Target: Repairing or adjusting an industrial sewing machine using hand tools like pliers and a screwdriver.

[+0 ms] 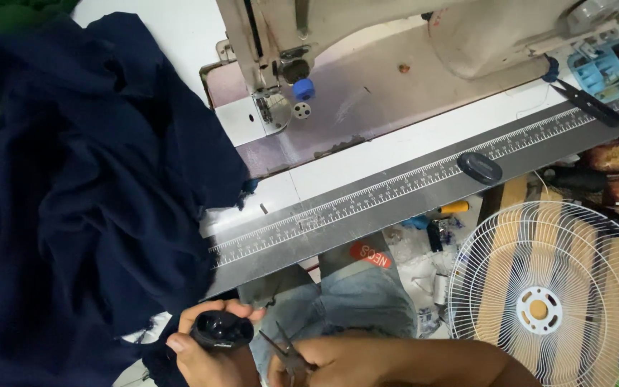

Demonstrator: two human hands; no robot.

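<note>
Pinching a small glossy black oval piece (221, 330) between thumb and fingers, the left hand (209, 351) holds it below the sewing table's near edge (367, 229), beside heaped navy fabric (87, 186). The right hand (338, 362), closed around slim metal snips (284, 351), points them toward it; steady grip and short, careful tip movements seem advisable.

The cloth (87, 193) was dark navy. The sewing machine (395, 36) was cream with a blue knob (304, 89). The ruler (410, 190) along the bench's front edge was grey with white marks. The fan (549, 297) was white.
</note>
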